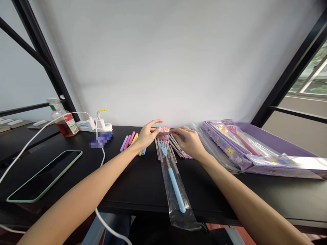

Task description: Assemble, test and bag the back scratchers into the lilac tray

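A light blue back scratcher (pixel 176 189) with a claw-shaped head lies inside a long clear plastic bag (pixel 182 216), whose lower end hangs over the table's front edge. At the bag's far end, my left hand (pixel 148 134) pinches it between thumb and fingers, with the index finger stretched out. My right hand (pixel 189 141) grips the same end from the other side, its fingers curled. Several metal rods (pixel 175 145) lie beneath and beside the bag. Pink claw heads (pixel 165 129) show between my hands, partly hidden. Coloured handles (pixel 129 141) in purple, pink, yellow and blue lie left of my left hand.
At right, a purple open box (pixel 270 136) holds a bagged pink back scratcher (pixel 242 139); clear bags (pixel 212 146) lie beside it. Leftward are a phone (pixel 46 175), a power strip (pixel 94 126), a bottle of brown liquid (pixel 63 119) and white cables. The wall stands close behind.
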`<state>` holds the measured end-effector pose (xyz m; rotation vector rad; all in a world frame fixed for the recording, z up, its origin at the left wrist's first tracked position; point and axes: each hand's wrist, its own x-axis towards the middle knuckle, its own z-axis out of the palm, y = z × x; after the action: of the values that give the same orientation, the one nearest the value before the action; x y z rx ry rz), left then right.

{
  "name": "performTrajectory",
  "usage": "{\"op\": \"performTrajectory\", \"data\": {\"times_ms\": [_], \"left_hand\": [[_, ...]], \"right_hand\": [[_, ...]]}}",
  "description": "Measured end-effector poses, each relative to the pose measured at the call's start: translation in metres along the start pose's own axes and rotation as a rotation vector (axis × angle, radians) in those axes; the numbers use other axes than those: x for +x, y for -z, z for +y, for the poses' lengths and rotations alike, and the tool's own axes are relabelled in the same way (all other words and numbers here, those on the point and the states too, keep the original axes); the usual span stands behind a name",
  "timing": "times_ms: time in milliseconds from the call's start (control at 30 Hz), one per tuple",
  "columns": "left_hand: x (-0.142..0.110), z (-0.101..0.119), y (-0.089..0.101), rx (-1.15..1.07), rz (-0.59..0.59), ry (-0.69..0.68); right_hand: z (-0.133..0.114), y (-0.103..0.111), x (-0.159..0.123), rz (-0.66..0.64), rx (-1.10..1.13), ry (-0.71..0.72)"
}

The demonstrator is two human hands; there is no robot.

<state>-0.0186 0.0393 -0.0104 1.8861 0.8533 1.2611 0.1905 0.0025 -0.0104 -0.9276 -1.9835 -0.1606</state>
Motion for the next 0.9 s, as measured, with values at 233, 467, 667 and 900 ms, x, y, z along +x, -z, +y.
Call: {"op": "performTrajectory", "data": {"times_ms": [233, 467, 667, 900], "left_hand": [[-0.005, 0.014, -0.004, -0.218, -0.062, 0.107], [-0.005, 0.010, -0.003, -0.176, -0.071, 0.070], [-0.004, 0.009, -0.004, -0.131, -0.073, 0.056], [-0.007, 0.018, -0.005, -0.226, -0.077, 0.113]], "right_hand": [[-0.005, 0.001, 0.001, 0.012, 0.007, 0.033], [-0.005, 0.002, 0.002, 0.018, 0.020, 0.005], [-0.003, 0.001, 0.001, 0.000, 0.033, -0.004], [-0.002, 0.001, 0.000, -0.019, 0.027, 0.001]]}}
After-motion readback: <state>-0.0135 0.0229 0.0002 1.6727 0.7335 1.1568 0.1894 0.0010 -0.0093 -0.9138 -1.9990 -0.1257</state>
